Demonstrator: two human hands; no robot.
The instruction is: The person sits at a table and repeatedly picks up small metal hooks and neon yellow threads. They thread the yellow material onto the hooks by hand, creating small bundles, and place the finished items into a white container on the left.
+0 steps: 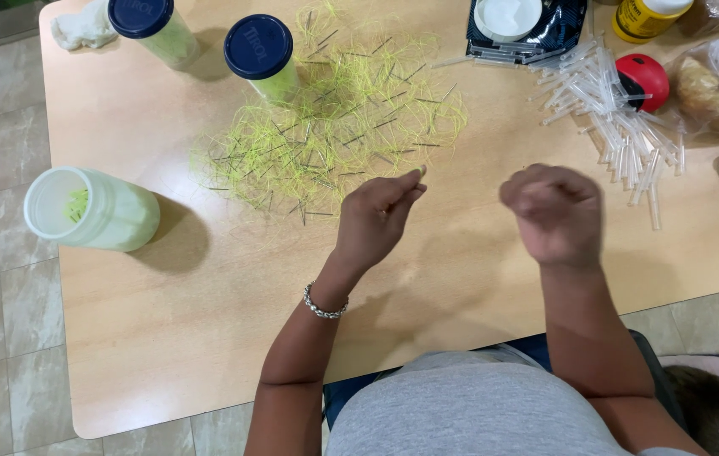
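Pinching a thin needle-like piece, left hand point(376, 218) sat at the edge of the yellow-green thread pile point(334, 118); right hand point(552, 215) was fisted, contents unclear. Most of the pile looked unsorted. Open jar point(89, 209) held only a few strands; two capped jars point(260, 57) looked fuller. Clear tubes point(621, 118) lay loose on the table point(165, 338).

jars: two blue-lidded jars point(260, 52) stood at the far edge; an open jar point(89, 208) lay left.
cloth: a white rag point(81, 29) sat in the corner.
right side: red ball point(648, 78), bagged bread point(706, 95), yellow container point(645, 17).
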